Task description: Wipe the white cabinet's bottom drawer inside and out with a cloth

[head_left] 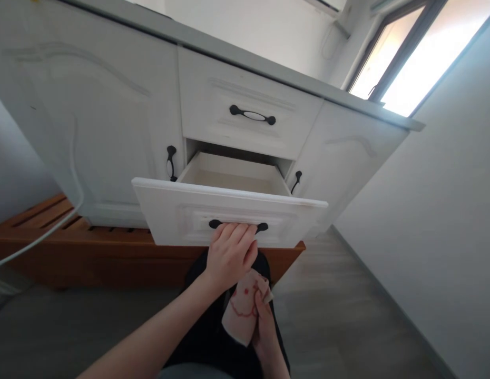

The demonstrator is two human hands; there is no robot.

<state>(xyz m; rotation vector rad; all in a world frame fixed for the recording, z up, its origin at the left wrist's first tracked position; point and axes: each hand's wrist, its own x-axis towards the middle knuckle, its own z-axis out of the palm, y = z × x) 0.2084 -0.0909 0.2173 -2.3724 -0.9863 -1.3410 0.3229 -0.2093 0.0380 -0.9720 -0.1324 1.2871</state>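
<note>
My left hand [232,253] has its fingers wrapped round the dark handle [262,227] of a white drawer [162,210]. The drawer is pulled partway out of the cabinet, and the part of its inside that shows is bare. Lower down, near my knees, my right hand [264,321] grips a pale pink cloth [241,310] with a red line pattern. The cloth hangs bunched from between the thumb and fingers. My left forearm passes in front of my lap.
Above the drawer sits a closed upper drawer [253,100], with cabinet doors [90,121] on both sides. The cabinet stands on a brown slatted wooden platform [90,258]. A white cable [39,239] runs down at the left. A wall [438,221] and window [419,63] are at the right.
</note>
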